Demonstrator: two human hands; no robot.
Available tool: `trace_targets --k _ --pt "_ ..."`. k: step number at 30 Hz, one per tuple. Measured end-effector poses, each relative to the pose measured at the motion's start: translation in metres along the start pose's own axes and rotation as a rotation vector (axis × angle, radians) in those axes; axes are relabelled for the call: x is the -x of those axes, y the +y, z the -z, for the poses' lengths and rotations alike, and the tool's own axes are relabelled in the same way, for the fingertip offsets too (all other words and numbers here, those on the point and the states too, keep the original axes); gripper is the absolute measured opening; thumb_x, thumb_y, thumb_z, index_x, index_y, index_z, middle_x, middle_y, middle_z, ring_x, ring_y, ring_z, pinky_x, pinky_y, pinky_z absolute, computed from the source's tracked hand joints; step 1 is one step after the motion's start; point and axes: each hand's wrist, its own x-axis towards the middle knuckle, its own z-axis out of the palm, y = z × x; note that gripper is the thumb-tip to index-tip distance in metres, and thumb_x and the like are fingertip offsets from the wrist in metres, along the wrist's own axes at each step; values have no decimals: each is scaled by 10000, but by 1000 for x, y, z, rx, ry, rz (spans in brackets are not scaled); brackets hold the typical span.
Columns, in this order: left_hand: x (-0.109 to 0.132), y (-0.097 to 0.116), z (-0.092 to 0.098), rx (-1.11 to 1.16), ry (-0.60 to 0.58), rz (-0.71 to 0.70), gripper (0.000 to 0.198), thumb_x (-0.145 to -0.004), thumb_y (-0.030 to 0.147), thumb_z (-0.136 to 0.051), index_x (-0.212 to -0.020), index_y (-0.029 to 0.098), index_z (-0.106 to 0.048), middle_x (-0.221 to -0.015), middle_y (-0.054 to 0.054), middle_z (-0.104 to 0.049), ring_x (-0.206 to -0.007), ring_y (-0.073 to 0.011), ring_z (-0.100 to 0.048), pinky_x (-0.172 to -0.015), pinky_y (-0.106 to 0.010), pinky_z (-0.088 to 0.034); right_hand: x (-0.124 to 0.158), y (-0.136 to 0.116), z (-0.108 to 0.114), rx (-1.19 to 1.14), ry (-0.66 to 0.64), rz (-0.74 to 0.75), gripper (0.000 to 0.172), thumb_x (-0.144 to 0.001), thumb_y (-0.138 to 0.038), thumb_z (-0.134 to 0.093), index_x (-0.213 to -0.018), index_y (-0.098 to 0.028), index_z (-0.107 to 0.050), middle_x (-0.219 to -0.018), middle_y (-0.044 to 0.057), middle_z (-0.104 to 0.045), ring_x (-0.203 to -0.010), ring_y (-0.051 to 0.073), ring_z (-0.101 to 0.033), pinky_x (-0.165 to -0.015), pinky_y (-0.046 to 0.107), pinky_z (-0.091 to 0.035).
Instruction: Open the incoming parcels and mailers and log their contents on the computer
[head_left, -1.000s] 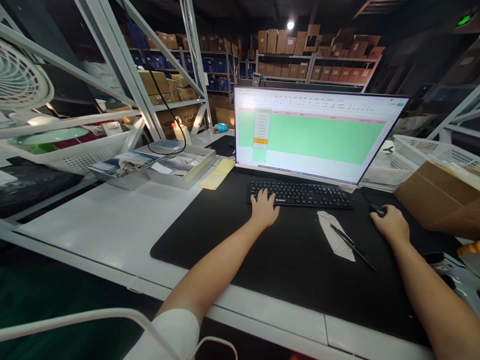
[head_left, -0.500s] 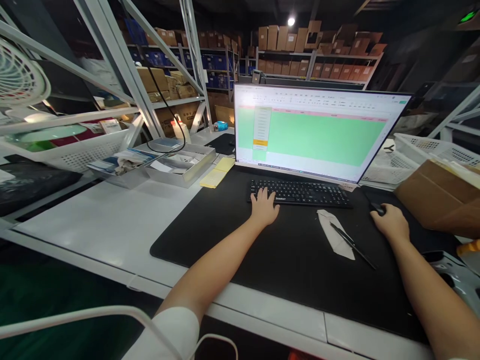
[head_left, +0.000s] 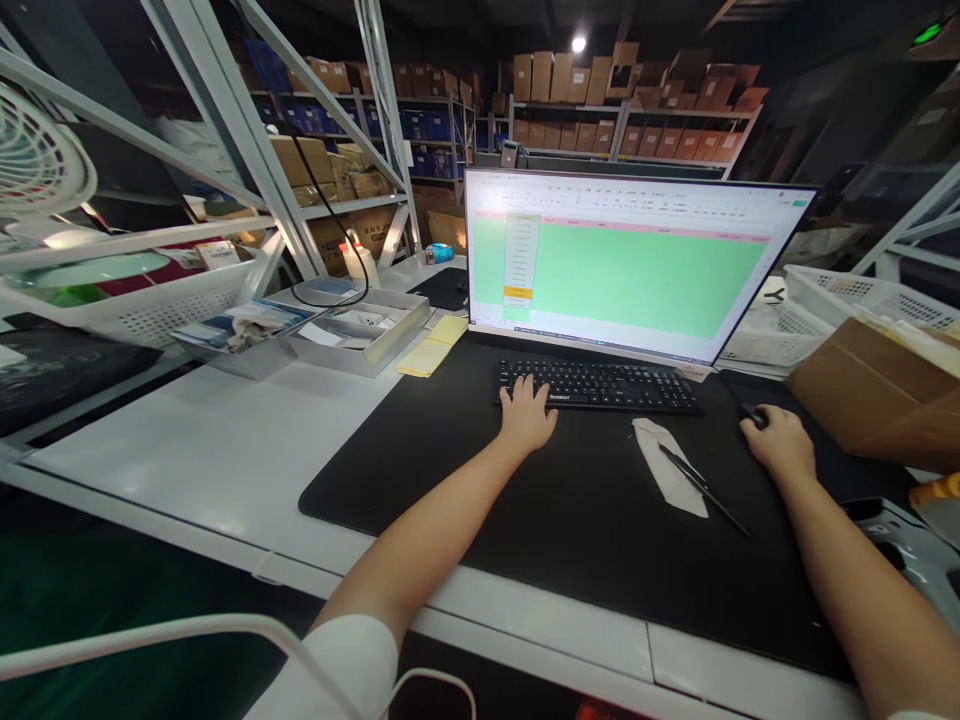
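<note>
My left hand (head_left: 527, 414) rests with its fingers spread on the left end of a black keyboard (head_left: 600, 385). At the right, my right hand (head_left: 781, 440) is wrapped over a black computer mouse (head_left: 756, 416), which shows only at its front. Behind the keyboard stands a monitor (head_left: 637, 270) with a mostly green spreadsheet and one orange row in a pale list. Between my hands, a black pen (head_left: 705, 488) lies across a crumpled white paper (head_left: 664, 462) on the black desk mat (head_left: 570, 530).
Yellow notepaper (head_left: 433, 347) and an open grey box (head_left: 367, 340) lie left of the keyboard. A cardboard box (head_left: 870, 390) stands beyond the mouse, near white baskets (head_left: 847, 290). A fan (head_left: 41, 150) is at far left. Shelves with cartons (head_left: 570, 80) rise behind.
The view has shifted very slightly. Both hands stay where they were, the left on the keyboard and the right on the mouse; the screen looks the same.
</note>
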Motion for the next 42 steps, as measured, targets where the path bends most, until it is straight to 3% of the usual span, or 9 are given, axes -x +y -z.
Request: trace_targets --k 42 --pt "1 1 2 -5 0 -4 611 -1003 473 -468 -1558 217 -470 -1683 -155 -323 -1567 -350 -247 -1245 -644 -223 -7 9 -7 -8 4 8 401 -984 -422 -529 -1300 -207 -651 -1390 152 -559 -1190 311 -576 -966 377 -449"
